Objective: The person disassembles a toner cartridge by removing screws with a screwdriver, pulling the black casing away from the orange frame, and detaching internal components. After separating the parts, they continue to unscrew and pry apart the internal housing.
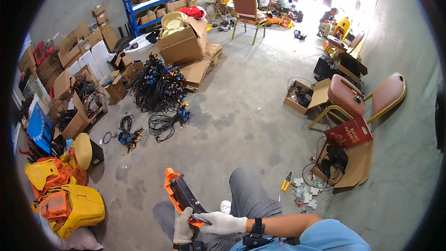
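Note:
Above my lap lies a long orange and black plastic housing (186, 195), tilted with its far end up and to the left. My left hand (183, 227), in a whitish knit glove, is closed around its near end. My right hand (222, 223), gloved the same way, is closed on a slim grey tool (201, 220) whose tip lies against the housing near my left fingers. I cannot make out the tool's exact kind. Part of the housing's near end is hidden by my hands.
Yellow and orange plastic shells (79, 207) pile up at left. Bundled black cables (158, 86) lie farther off. On the right floor are yellow-handled pliers (285, 182), small white parts (306, 193), an open carton (355, 172) and a chair (346, 95). A person (328, 21) sits far back.

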Tool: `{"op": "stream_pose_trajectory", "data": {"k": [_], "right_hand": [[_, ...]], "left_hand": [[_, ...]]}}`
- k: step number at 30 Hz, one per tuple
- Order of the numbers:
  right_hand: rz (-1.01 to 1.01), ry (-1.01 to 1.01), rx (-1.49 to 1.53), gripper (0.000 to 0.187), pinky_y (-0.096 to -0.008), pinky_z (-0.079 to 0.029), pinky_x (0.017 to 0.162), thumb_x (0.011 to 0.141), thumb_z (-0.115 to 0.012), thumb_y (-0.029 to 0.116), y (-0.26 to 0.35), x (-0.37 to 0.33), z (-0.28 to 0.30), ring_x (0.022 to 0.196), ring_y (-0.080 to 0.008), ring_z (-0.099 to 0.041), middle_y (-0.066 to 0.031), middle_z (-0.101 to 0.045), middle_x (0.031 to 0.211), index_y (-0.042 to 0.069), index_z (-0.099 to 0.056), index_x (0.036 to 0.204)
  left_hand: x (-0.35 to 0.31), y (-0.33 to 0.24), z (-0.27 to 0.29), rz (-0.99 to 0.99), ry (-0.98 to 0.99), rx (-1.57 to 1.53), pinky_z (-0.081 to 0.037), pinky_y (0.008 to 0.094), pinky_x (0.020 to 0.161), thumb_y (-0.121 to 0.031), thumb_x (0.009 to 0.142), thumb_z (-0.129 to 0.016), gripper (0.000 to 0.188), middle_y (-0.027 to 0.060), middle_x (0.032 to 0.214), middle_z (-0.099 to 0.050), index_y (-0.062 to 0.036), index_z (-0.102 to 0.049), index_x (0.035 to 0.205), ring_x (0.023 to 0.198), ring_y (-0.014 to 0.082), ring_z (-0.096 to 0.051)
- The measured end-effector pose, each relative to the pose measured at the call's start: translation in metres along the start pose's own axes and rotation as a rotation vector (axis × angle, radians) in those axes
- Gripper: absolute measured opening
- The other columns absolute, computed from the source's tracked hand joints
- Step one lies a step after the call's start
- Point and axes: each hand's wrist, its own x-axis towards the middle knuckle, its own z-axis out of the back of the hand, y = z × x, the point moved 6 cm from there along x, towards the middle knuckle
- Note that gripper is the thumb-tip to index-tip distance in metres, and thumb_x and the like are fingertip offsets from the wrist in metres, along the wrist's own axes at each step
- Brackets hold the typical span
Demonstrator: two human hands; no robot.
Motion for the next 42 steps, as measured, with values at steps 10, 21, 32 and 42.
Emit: {"op": "stream_pose_trajectory", "data": {"k": [10,21,32,42], "right_hand": [[-0.111,0.073,-0.105,0.067,-0.0557,-0.056,0.078,0.099,-0.064,0.019,0.011,-0.01,0.003,0.09,-0.0475,-0.073,-0.0302,-0.072,0.104,0.006,-0.041,0.161],[-0.056,0.008,-0.081,0.056,-0.0538,-0.057,0.082,0.098,-0.064,0.019,0.019,-0.023,0.02,0.092,-0.0488,-0.073,-0.0314,-0.073,0.099,0.004,-0.051,0.15],[-0.217,-0.232,-0.311,0.038,-0.0447,-0.056,0.1,0.098,-0.067,0.019,-0.017,-0.059,0.13,0.114,-0.0382,-0.072,-0.0228,-0.073,0.119,0.007,-0.065,0.135],[-0.434,-0.282,-0.295,0.05,-0.0492,-0.057,0.096,0.1,-0.066,0.022,-0.003,-0.074,0.128,0.108,-0.0436,-0.074,-0.0255,-0.075,0.115,0.005,-0.056,0.145]], "left_hand": [[0.001,0.005,-0.002,0.036,0.022,-0.109,-0.067,0.0474,0.079,-0.009,0.102,-0.061,0.046,0.0108,0.114,-0.068,-0.0085,-0.049,0.146,0.092,0.028,-0.074],[0.005,0.013,0.011,0.001,0.025,-0.063,-0.066,0.0414,0.087,-0.009,0.102,-0.062,0.047,0.0107,0.119,-0.07,-0.007,-0.05,0.148,0.098,0.0242,-0.074],[0.008,0.007,0.007,-0.032,0.045,-0.053,-0.066,0.0444,0.09,-0.01,0.103,-0.06,0.042,0.0108,0.119,-0.071,-0.0053,-0.052,0.145,0.1,0.0248,-0.076],[0.003,0.007,0.002,-0.036,0.05,-0.014,-0.066,0.044,0.089,-0.012,0.103,-0.057,0.042,0.011,0.119,-0.07,-0.0043,-0.052,0.145,0.1,0.0249,-0.075]]}}
